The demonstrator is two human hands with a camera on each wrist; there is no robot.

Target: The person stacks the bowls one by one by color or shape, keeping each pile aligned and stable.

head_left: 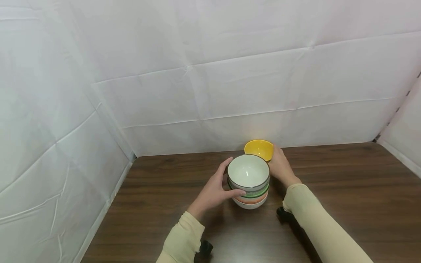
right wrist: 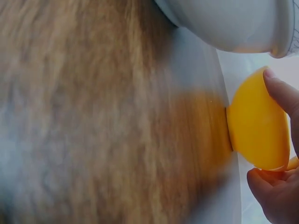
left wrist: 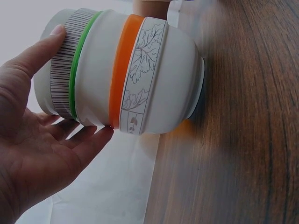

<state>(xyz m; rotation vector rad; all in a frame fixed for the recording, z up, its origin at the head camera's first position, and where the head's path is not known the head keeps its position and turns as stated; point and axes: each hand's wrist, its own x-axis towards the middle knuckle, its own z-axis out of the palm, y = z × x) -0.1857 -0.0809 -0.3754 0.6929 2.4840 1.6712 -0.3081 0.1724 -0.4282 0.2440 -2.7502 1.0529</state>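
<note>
A stack of several white bowls (head_left: 249, 171) stands upright on the wooden table, the top one with a dark rim. Green and orange bands and a leaf pattern (left wrist: 142, 58) show on its side in the left wrist view. My left hand (head_left: 213, 186) holds the stack from the left, thumb across the near side and fingers round the far side. Behind the stack is a small yellow bowl (head_left: 258, 148), partly hidden by it in the head view. My right hand (right wrist: 280, 186) grips the yellow bowl's right side, thumb and fingers at its rim; its base is on the table.
The dark wooden table (head_left: 345, 190) reaches back to a white sheet wall (head_left: 243, 91) just behind the yellow bowl. Another white sheet (head_left: 42, 153) hangs along the left edge. Black straps or devices (head_left: 206, 247) sit under both wrists.
</note>
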